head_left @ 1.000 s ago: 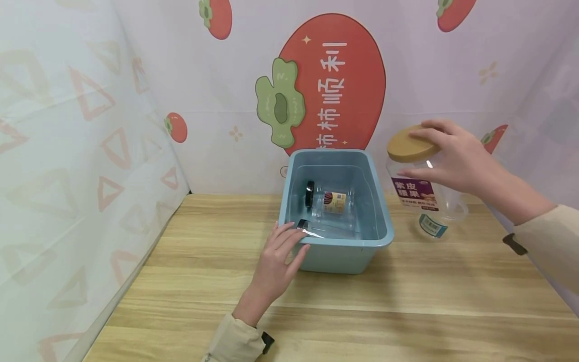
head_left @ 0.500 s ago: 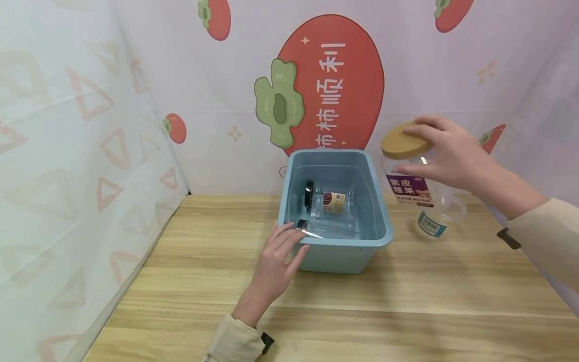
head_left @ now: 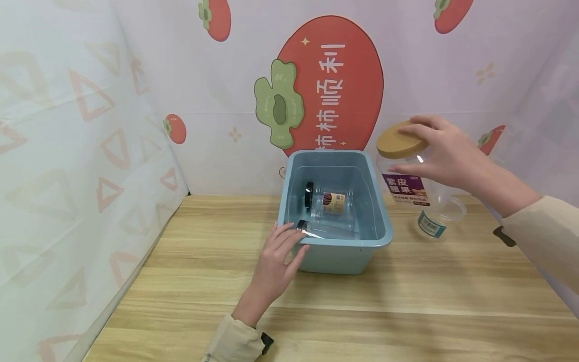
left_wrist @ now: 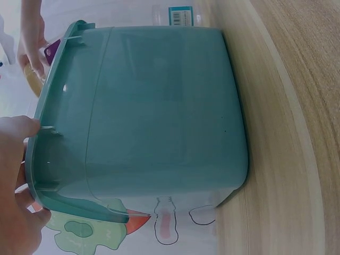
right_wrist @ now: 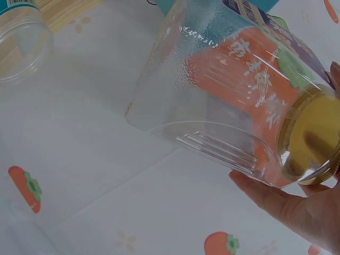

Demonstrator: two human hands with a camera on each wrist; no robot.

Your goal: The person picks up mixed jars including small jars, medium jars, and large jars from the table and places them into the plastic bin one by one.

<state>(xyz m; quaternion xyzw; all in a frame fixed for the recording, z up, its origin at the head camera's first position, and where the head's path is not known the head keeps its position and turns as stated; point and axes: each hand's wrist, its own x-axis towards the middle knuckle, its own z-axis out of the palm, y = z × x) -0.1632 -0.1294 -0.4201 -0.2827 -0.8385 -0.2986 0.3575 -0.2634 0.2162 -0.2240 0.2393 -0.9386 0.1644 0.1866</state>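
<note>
My right hand (head_left: 445, 153) grips a large clear plastic jar (head_left: 404, 193) near its mustard-yellow lid (head_left: 400, 141), up off the table. A purple label faces me, and droplets cling inside the wall in the right wrist view (right_wrist: 186, 64). With my left hand (head_left: 273, 261) I hold the near left rim of a blue plastic basin (head_left: 334, 259), fingers over the edge and thumb outside. Inside the basin lie a clear jar with a black lid (head_left: 333, 202) and a slimmer clear container with a dark cap (head_left: 325, 230), both on their sides.
Behind the raised jar, right of the basin, a small clear tub with a teal label (head_left: 431, 225) stands on the wooden table (head_left: 203, 281). A patterned cloth backdrop (head_left: 217, 166) hangs along the back and sides.
My right hand has carried the yellow-lidded jar slightly left, towards the basin. The left hand and the basin have stayed in place.
</note>
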